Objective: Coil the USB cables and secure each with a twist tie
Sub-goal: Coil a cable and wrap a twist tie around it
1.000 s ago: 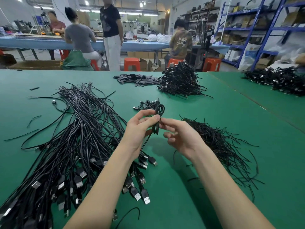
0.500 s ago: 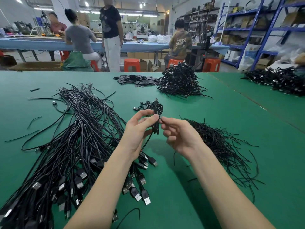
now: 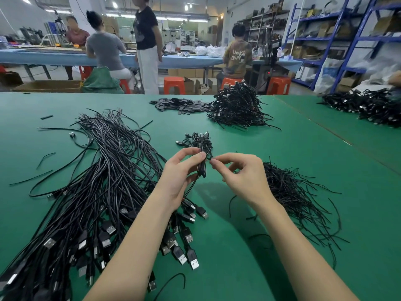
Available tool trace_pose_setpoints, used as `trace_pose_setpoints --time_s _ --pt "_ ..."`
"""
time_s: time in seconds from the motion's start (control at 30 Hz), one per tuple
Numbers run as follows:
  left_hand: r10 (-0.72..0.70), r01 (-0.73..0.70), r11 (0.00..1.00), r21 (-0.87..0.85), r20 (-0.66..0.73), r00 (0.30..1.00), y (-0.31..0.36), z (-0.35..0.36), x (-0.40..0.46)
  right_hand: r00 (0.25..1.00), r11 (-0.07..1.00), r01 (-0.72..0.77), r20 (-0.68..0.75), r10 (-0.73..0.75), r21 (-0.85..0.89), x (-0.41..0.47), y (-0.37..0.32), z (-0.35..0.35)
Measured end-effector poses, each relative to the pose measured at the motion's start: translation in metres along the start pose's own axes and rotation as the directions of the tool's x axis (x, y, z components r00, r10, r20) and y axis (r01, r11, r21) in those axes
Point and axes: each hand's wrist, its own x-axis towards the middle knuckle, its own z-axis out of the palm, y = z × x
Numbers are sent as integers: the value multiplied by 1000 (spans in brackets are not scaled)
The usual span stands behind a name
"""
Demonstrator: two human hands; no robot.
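A coiled black USB cable (image 3: 204,164) hangs upright above the green table (image 3: 282,148). My left hand (image 3: 180,177) grips its middle between thumb and fingers. My right hand (image 3: 240,174) pinches a black twist tie (image 3: 210,158) at the coil's right side with thumb and forefinger. A large bundle of loose USB cables (image 3: 104,183) lies left of my hands, plugs toward me. A heap of black twist ties (image 3: 293,192) lies to the right, under my right wrist.
A few coiled cables (image 3: 194,140) lie just beyond my hands. A big pile of coiled cables (image 3: 236,107) and flat black parts (image 3: 178,105) sit farther back. Another cable pile (image 3: 368,105) is at the far right. People work at a blue table behind.
My right hand's fingers have shifted slightly at the tie on the coil, thumb and forefinger now pinching it closer. The left hand and coil have stayed almost still.
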Motion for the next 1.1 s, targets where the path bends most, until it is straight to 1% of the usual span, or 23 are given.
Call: trace_pose_setpoints --time_s 0.07,0.1,0.13,0.17,0.2,0.23,0.27,0.3,0.33,0.37,0.4,0.43,0.5,0.67,0.73,0.8,0.83,0.87,0.9,0.93,0.97,1.03,1.1 --pt "15 -15 1000 14 5 1000 0 0 -1 963 918 -267 130 238 294 3 -6 2" --pt "22 -22 999 25 12 1000 1 0 -1 880 744 -475 273 389 470 5 -10 2" --pt "28 -29 999 38 20 999 1 1 -1 751 470 -656 455 478 590 6 -16 2" --pt "33 -35 998 49 28 999 1 1 -1 638 221 -748 589 496 625 5 -19 1" --pt "37 -39 998 58 29 999 1 1 -1 592 107 -771 644 485 628 5 -19 1" --pt "36 -37 997 62 20 999 1 0 0 599 141 -773 639 483 618 5 -18 3" --pt "30 -31 998 61 5 1000 0 -1 0 666 322 -739 570 480 592 4 -17 4" --pt "21 -21 998 54 -11 1000 -1 -3 1 777 580 -629 444 445 518 2 -14 4" --pt "13 -12 999 45 -25 1000 -2 -4 1 884 803 -456 304 356 384 1 -13 3" --pt "6 -4 999 36 -33 999 -3 -7 2 958 944 -257 186 220 205 1 -10 2" --pt "0 1 1000 29 -32 999 -4 -8 2 989 994 -90 122 83 56 1 -6 2" --pt "-4 5 1000 23 -25 1000 -3 -10 3 995 999 26 96 -22 -38 1 -3 2" --pt "-13 13 1000 24 -6 1000 -3 -10 4 990 983 137 52 -131 -123 -1 -1 1" --pt "-28 29 999 24 -13 1000 -3 -9 3 971 961 220 -57 -232 -165 -3 4 1" --pt "-15 15 1000 21 -15 1000 -3 -7 3 990 993 112 -82 -115 -43 -3 2 5" --pt "21 -20 999 35 -17 1000 -3 -6 3 987 966 -152 -11 157 211 -2 -3 10" --pt "41 -41 998 48 -11 999 -3 -6 2 944 863 -329 99 316 383 -1 -7 11" --pt "61 -60 997 57 -3 998 -3 -5 2 860 669 -507 263 438 543 0 -12 12" --pt "75 -75 995 58 5 997 -3 -5 2 767 454 -630 411 493 630 0 -16 11" --pt "81 -82 995 52 7 997 -3 -4 2 712 335 -682 486 507 650 1 -17 10" --pt "77 -77 996 41 -2 997 -4 -4 2 716 351 -682 485 502 642 1 -15 11" --pt "38 -38 999 6 -34 999 -5 -4 3 853 678 -521 303 425 518 -1 -12 11" --pt "-11 9 1000 -27 -55 998 -7 -6 4 982 954 -191 44 186 230 -3 -7 8"
